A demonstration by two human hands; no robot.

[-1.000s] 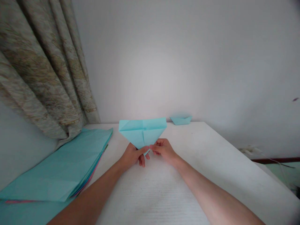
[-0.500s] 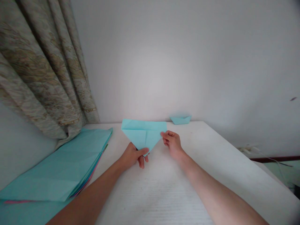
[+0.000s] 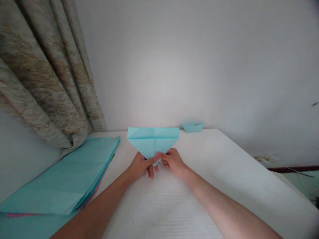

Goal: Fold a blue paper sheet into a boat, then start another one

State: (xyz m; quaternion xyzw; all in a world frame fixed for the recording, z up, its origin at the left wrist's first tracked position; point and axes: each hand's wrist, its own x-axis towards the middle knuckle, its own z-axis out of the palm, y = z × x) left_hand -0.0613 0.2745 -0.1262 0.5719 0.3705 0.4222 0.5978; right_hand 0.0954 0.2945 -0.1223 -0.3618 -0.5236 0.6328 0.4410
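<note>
A light-blue folded sheet of paper [image 3: 153,133] is held up above the table, with a straight band along its top and a point at the bottom. A vertical crease runs down its middle. My left hand [image 3: 141,165] is closed on the paper's lower left side, thumb in front and fingers behind. From the lower right, my right hand [image 3: 173,161] grips the paper near the same point, its thumb almost touching the left thumb. Behind and to the right, a small light-blue paper boat [image 3: 192,127] stands at the table's back edge.
A white table [image 3: 159,209] reaches back to a pale wall [image 3: 169,66]. On the left lies a stack of coloured paper sheets [image 3: 67,176], light blue on top. A patterned curtain [image 3: 54,76] hangs over its far end. Cables [image 3: 264,159] lie beyond the table's right edge.
My right hand has moved from the paper's right corner down and left to its lower point. The paper now faces me more squarely. My left hand keeps its grip.
</note>
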